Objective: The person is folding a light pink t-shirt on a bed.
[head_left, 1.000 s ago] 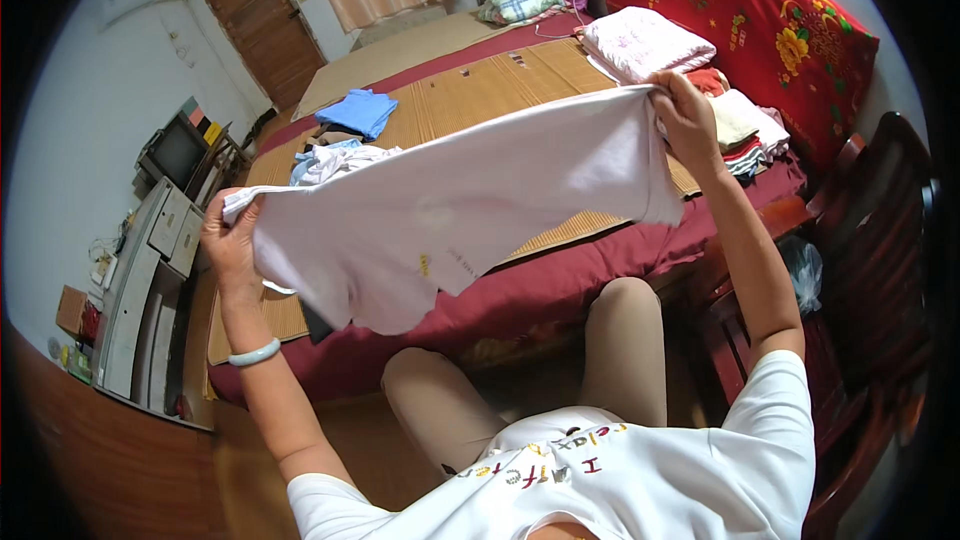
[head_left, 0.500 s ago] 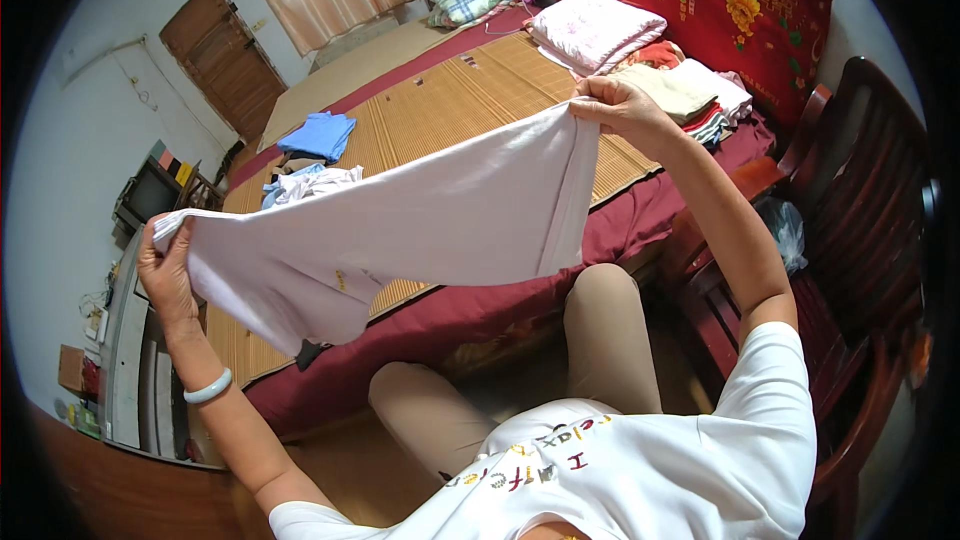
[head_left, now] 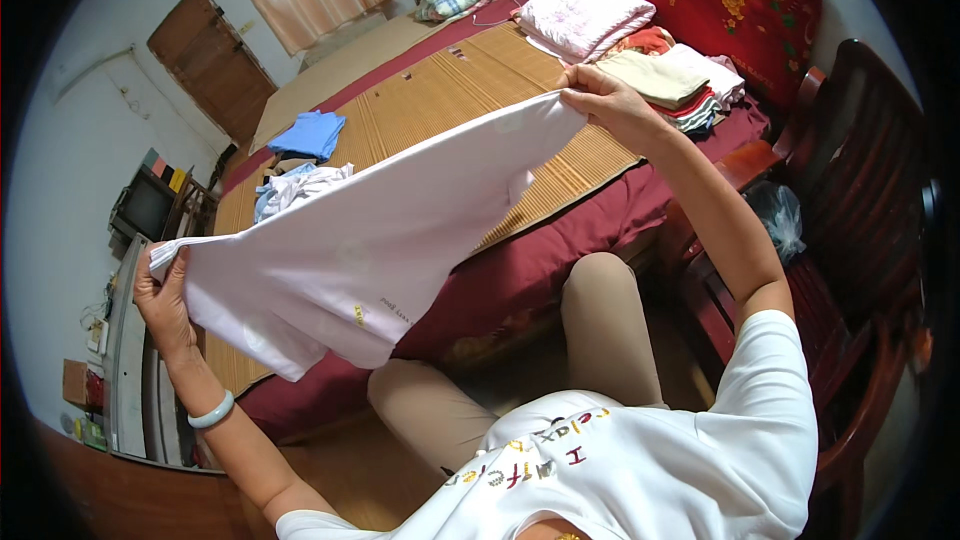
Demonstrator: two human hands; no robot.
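Note:
A pale lilac garment [head_left: 330, 260] with small dark and yellow print is stretched between my two hands, and its lower part hangs loose over the near edge of the bed. Its exact kind is hard to make out. My left hand [head_left: 165, 305], with a pale bangle [head_left: 211, 411] on the wrist, pinches a gathered, ribbed-looking end. Higher up, my right hand [head_left: 610, 105] grips the opposite corner between thumb and fingers. Behind the cloth, a crumpled pile of white and light blue clothes [head_left: 300, 185] lies on the bed's woven mat [head_left: 430, 95], beside a folded blue garment [head_left: 310, 135].
Folded clothes [head_left: 655, 80] and a folded pink-white quilt [head_left: 585, 18] are stacked at the bed's far right. A dark wooden chair [head_left: 840, 180] stands on my right, with a plastic bag [head_left: 776, 215] on it. A long cabinet [head_left: 140, 370] runs along the left.
The garment's loose part has swung nearer to me and its right side has drawn in, bringing the print into clearer view. Both hands keep their grip; the left is slightly lower.

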